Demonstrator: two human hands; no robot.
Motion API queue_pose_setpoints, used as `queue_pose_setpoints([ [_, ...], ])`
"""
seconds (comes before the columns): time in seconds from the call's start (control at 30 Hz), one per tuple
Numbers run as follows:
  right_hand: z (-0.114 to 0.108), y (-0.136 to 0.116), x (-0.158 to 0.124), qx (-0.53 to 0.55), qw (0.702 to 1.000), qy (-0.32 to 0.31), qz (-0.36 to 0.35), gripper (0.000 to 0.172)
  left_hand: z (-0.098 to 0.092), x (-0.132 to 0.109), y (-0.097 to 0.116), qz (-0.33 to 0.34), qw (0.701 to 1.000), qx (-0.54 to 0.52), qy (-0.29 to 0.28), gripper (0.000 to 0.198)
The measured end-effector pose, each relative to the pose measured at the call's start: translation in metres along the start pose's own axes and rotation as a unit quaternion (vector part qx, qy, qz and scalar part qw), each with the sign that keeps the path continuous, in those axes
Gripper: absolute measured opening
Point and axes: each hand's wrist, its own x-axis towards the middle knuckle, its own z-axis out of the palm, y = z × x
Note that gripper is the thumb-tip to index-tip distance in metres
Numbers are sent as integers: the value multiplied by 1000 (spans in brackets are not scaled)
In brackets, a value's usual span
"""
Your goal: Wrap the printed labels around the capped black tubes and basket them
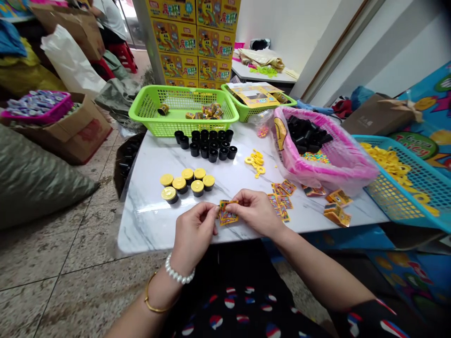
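Observation:
Over the front of the table, my left hand point(197, 225) and my right hand point(255, 211) hold a small orange printed label point(227, 216) between them. My left thumb and fingers pinch its left edge, and my right fingers pinch its upper right. Just beyond my left hand stand several black cups with yellow lids point(180, 184). Farther back, several black cups point(213, 154) without yellow lids are grouped together. More flat orange labels point(283, 199) lie right of my right hand. Yellow ring-ended plastic pieces point(256, 162) lie in a small heap behind it.
A green basket point(148, 117) holding orange-wrapped cups stands at the back. To the right are a pink plastic-lined basket point(338, 173) with black cups and a blue basket point(384, 202) of yellow pieces. Label stacks point(336, 214) lie front right. A person point(109, 19) sits far left.

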Motion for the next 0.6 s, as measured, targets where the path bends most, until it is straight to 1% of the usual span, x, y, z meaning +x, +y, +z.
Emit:
queue_pose_setpoints([
  [0.07,-1,0,-2,-53,998,12,-22,15,0,0,1,-11,999,-34,10,25],
  [0.1,-2,0,-3,-98,994,21,-49,13,0,0,1,-15,998,-50,18,29],
  [0.17,-3,1,-2,-195,972,53,-119,12,1,0,3,-14,998,-63,27,34],
  [0.23,-5,3,0,-233,952,91,-175,11,1,0,5,-7,998,-58,29,35],
  [0.33,-8,5,2,-197,948,149,-201,13,2,1,6,-12,998,-53,27,34],
  [0.4,-11,4,2,-177,947,168,-208,16,3,0,7,-19,998,-58,30,32],
  [0.43,-13,3,2,-168,949,166,-207,17,2,-2,8,-19,997,-62,31,31],
  [0.5,-15,0,-1,-141,962,141,-188,16,2,-7,9,-2,997,-63,34,26],
  [0.6,-11,-6,-9,-53,985,113,-118,11,0,-19,13,57,996,-29,58,19],
])
